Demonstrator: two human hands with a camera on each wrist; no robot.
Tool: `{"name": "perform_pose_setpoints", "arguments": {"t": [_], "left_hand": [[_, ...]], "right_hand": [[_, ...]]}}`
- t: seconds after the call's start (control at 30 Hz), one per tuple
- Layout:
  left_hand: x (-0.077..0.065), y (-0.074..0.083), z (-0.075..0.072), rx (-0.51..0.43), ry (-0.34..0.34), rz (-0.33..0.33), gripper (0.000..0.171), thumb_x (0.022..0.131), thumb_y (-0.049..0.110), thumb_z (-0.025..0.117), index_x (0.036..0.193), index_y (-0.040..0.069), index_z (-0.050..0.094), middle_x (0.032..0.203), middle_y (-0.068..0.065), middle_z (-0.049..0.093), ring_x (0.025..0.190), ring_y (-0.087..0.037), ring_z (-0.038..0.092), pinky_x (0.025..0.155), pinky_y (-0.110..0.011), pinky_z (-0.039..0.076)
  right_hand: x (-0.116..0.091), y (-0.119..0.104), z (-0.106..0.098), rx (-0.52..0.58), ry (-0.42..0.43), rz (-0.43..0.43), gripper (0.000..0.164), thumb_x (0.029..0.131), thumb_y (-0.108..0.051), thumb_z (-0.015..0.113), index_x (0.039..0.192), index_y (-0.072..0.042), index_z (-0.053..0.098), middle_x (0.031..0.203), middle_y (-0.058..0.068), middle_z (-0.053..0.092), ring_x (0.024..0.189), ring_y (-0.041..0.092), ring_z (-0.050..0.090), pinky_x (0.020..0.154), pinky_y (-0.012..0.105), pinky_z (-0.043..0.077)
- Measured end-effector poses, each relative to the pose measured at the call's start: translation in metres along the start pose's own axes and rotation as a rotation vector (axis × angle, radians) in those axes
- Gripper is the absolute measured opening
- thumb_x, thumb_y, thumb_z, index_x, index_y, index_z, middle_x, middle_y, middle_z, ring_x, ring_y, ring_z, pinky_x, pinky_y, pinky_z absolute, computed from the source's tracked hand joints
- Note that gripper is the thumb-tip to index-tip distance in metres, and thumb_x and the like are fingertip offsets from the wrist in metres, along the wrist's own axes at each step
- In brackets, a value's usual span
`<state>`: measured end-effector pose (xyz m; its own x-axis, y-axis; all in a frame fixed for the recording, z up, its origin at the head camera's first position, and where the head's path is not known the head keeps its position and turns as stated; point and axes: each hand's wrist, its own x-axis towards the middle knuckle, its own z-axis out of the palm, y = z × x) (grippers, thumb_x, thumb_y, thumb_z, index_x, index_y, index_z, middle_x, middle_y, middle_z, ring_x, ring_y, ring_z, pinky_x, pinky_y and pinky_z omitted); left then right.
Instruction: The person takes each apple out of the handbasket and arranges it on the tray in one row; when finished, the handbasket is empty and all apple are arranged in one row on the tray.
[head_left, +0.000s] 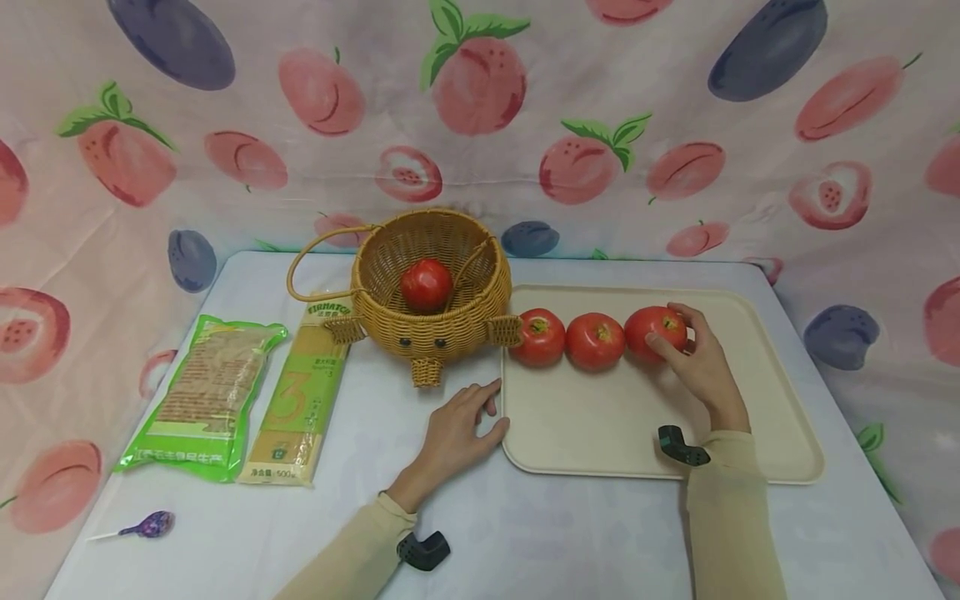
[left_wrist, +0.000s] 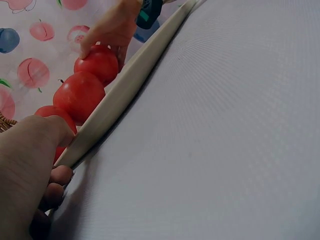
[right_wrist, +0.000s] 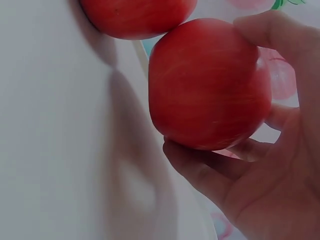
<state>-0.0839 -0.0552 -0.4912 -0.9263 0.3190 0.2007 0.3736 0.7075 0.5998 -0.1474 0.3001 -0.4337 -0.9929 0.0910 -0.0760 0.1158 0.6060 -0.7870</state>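
Three red apples stand in a row along the back of a beige tray [head_left: 600,433]: a left apple [head_left: 537,337], a middle apple [head_left: 594,342] and a right apple [head_left: 655,333]. My right hand [head_left: 701,362] grips the right apple, thumb on one side and fingers round the other; pale streaks show on its skin [right_wrist: 207,85]. It touches or nearly touches its neighbour. At the tray's left edge, my left hand [head_left: 461,425] has its fingertips and thumb against the rim, fingers loosely extended. In the left wrist view the left thumb [left_wrist: 55,127] partly hides the nearest apple.
A wicker basket [head_left: 431,337] with an animal face holds one dark red round fruit [head_left: 426,285], left of the apples. Further left lie a spaghetti pack [head_left: 296,408] and a green-edged food packet [head_left: 202,400]. A lollipop [head_left: 156,524] lies near the front left.
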Motion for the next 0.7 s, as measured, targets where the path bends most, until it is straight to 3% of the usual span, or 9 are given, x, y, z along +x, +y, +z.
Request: {"name": "perform_pose_setpoints", "arguments": {"t": [0.47,0.7], "left_hand": [[0.0005,-0.0001,-0.0002,0.008,0.014,0.022,0.048,0.084,0.035,0.065,0.127,0.013,0.059,0.08,0.012,0.052,0.069,0.0,0.043,0.053,-0.015,0.031],[-0.0002,0.0001,-0.0003,0.003,0.014,0.017,0.049,0.084,0.034,0.065,0.127,0.013,0.059,0.079,0.012,0.052,0.068,0.0,0.042,0.053,-0.015,0.031]], "right_hand": [[0.0016,0.0062,0.0015,-0.031,-0.054,0.051,0.079,0.087,-0.049,0.06,0.15,-0.022,0.02,0.149,0.02,0.025,0.124,0.05,0.037,0.096,0.063,0.036],[0.0007,0.0075,0.0019,-0.045,-0.057,0.046,0.081,0.086,-0.05,0.061,0.15,-0.023,0.02,0.15,0.018,0.025,0.123,0.045,0.037,0.094,0.058,0.036]]}}
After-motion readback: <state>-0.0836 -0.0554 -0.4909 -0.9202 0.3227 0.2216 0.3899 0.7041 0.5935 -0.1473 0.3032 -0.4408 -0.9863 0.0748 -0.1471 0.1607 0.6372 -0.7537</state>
